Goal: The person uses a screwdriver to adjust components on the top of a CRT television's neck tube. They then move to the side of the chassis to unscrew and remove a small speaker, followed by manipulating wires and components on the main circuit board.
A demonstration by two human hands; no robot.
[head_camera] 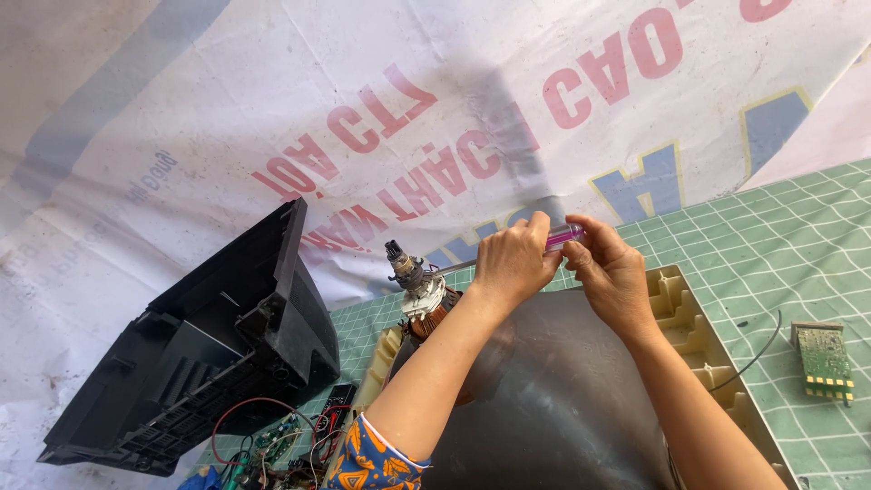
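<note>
My left hand [513, 259] and my right hand [610, 269] both grip a screwdriver with a pink see-through handle [566, 236]. Its metal shaft [454, 268] runs left toward the neck of a picture tube [413, 281], which stands up with a white collar and copper windings. The tube's large dark grey funnel [553, 390] lies under my forearms inside a beige frame [680, 313]. The screwdriver's tip is hidden near the neck.
A black plastic television back cover [209, 354] stands tilted at the left. A circuit board with red and black wires [272, 445] lies at the bottom left. A small green circuit board [824, 361] and a thin black wire [758, 358] lie on the green grid mat [789, 245]. A printed white tarp [272, 109] hangs behind.
</note>
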